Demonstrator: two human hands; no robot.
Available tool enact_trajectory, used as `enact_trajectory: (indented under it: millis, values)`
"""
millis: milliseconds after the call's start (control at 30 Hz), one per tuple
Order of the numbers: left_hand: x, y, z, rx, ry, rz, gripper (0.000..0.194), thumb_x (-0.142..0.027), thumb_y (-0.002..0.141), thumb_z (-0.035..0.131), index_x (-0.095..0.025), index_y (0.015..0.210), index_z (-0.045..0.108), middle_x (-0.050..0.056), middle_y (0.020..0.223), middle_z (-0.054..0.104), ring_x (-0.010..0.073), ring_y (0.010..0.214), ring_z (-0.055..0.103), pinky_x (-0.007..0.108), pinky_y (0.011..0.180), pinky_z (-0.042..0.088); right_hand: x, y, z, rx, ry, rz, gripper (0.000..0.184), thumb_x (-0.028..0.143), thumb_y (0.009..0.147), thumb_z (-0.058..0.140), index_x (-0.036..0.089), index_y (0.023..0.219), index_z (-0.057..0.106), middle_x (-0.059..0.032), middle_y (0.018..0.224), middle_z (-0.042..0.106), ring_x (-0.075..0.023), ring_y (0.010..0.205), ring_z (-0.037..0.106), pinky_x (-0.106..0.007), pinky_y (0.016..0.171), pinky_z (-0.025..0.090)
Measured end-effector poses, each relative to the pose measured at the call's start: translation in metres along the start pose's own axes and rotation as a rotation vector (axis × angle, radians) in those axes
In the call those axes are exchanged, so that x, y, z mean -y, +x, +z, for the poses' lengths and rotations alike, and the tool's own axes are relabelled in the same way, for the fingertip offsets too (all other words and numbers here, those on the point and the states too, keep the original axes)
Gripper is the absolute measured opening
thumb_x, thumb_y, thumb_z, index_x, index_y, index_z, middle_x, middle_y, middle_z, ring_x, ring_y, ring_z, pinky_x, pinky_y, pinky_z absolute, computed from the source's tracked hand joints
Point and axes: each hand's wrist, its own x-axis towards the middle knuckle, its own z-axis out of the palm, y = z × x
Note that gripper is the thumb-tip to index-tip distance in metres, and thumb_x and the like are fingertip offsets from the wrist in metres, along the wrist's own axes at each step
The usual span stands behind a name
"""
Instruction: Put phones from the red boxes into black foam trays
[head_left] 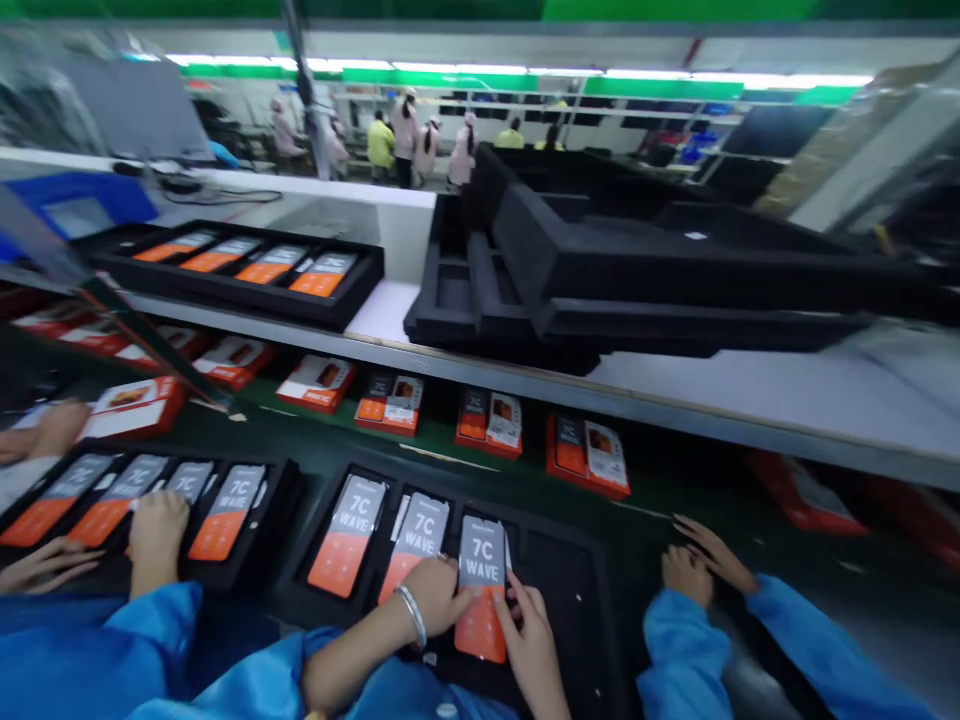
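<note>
Lying in left tray (281, 505): four phones (229, 510), one co-worker's two hands (159, 525) at them. Middle tray (566, 565): two phones (349, 535), then third phone (481, 545), left hand (427, 597) and right hand (531, 640) each pinching one side. Farther right: second co-worker's two hands (686, 575).

Holding a phone (481, 585) marked 7C WAVE with the left hand (431, 595) at its left side and the right hand (529, 625) at its right, over a black tray (559, 600). Wearing a bracelet (412, 615) on the left wrist. Having two more phones (347, 535) lying in slots to the left. Facing a row of boxes (589, 455) beyond the tray, then a shelf (675, 400) bearing stacked foam (660, 270). Working between co-workers' hands (157, 530), seeing four phones in the tray on the left.
</note>
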Motion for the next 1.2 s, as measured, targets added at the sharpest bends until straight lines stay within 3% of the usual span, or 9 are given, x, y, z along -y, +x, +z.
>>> enact_trajectory:
  millis: [233,400,567,667,833,1033,1200]
  values:
    - [0.001,0.0,0.0,-0.076,-0.03,-0.072,0.042,-0.048,0.085,0.041,-0.015,0.088,0.066,0.016,0.088,0.068,0.0293,0.086,0.064,0.038,0.075,0.047,-0.017,0.017,-0.001,0.057,0.095,0.052,0.064,0.069,0.068,0.049,0.016,0.099,0.069,-0.0091,0.088,0.06,-0.0212,0.074,0.062,-0.031,0.071,0.053]
    - [-0.002,-0.007,0.007,-0.122,-0.089,-0.079,0.04,-0.045,0.083,0.043,-0.014,0.094,0.065,0.017,0.092,0.068,0.0302,0.088,0.063,0.038,0.074,0.046,-0.019,0.023,-0.004,0.096,0.116,0.094,0.076,0.073,0.066,0.047,0.011,0.104,0.068,-0.0143,0.101,0.06,-0.025,0.086,0.063,-0.033,0.078,0.053]
    - [-0.009,-0.014,0.01,-0.209,-0.179,-0.108,0.04,-0.036,0.089,0.032,-0.016,0.108,0.061,0.014,0.102,0.066,0.0267,0.095,0.061,0.035,0.08,0.045,-0.017,0.03,-0.004,0.13,0.151,0.12,0.08,0.075,0.063,0.047,0.011,0.106,0.067,-0.0162,0.11,0.06,-0.0279,0.098,0.062,-0.033,0.083,0.053]
    - [-0.013,-0.012,0.018,-0.251,-0.4,-0.093,0.04,-0.037,0.09,0.032,-0.019,0.115,0.058,0.011,0.105,0.066,0.0252,0.099,0.06,0.035,0.086,0.044,-0.019,0.032,-0.006,0.153,0.176,0.131,0.074,0.073,0.063,0.051,0.014,0.104,0.068,-0.0144,0.11,0.061,-0.0283,0.104,0.06,-0.033,0.088,0.051]
    - [-0.013,0.001,0.042,-0.161,-0.89,-0.137,0.041,-0.051,0.083,0.05,-0.02,0.107,0.061,0.008,0.092,0.067,0.0239,0.089,0.061,0.036,0.082,0.046,-0.025,0.038,-0.012,0.209,0.276,0.11,0.062,0.07,0.06,0.058,0.02,0.095,0.073,-0.0108,0.103,0.065,-0.0283,0.098,0.063,-0.035,0.081,0.054]
    - [-0.009,0.008,0.05,-0.129,-1.116,-0.119,0.06,-0.065,0.076,0.051,-0.016,0.109,0.056,0.011,0.093,0.067,0.0235,0.082,0.064,0.039,0.074,0.05,-0.018,0.037,-0.012,0.21,0.321,0.145,0.071,0.075,0.055,0.059,0.019,0.095,0.074,-0.0109,0.104,0.065,-0.0247,0.085,0.064,-0.033,0.079,0.053]
    - [-0.007,-0.004,0.051,-0.055,-1.296,0.002,0.069,-0.07,0.07,0.055,-0.019,0.117,0.053,0.013,0.119,0.061,0.0263,0.108,0.06,0.042,0.089,0.046,0.001,0.015,-0.019,0.174,0.331,0.146,0.075,0.078,0.061,0.054,0.021,0.107,0.07,-0.0101,0.109,0.064,-0.0252,0.093,0.061,-0.038,0.091,0.047]
